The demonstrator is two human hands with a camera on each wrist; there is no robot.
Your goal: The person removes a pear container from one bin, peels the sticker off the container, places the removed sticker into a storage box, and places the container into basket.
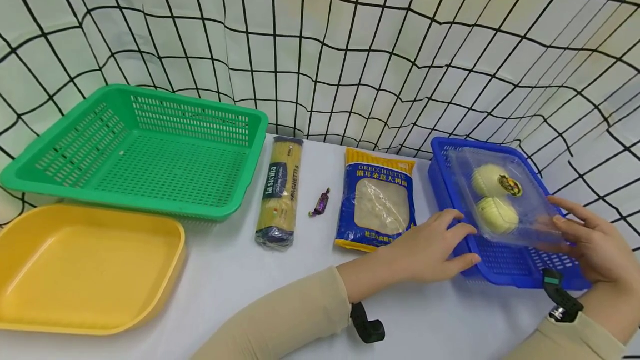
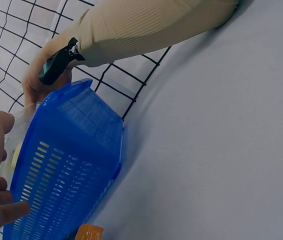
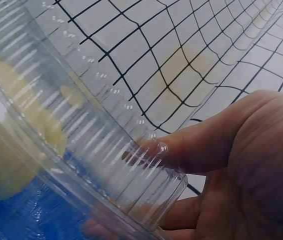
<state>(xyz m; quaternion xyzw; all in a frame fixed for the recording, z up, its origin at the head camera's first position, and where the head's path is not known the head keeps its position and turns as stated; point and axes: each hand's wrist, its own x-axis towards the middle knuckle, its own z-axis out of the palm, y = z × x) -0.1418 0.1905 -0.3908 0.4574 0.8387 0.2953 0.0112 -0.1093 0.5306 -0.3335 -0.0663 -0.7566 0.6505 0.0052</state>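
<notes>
The left hand (image 1: 436, 249), cropped at the left edge of my left wrist view, hangs loose-fingered; at right in the head view, the right hand (image 1: 597, 243), partly blurred through plastic, pinches the clear container (image 1: 526, 203), which I see between both hands, over the blue basket (image 1: 500, 260).

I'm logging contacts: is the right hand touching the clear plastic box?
Touching. The right wrist view shows the right hand pinching a corner of the clear plastic box between thumb and fingers.
</notes>
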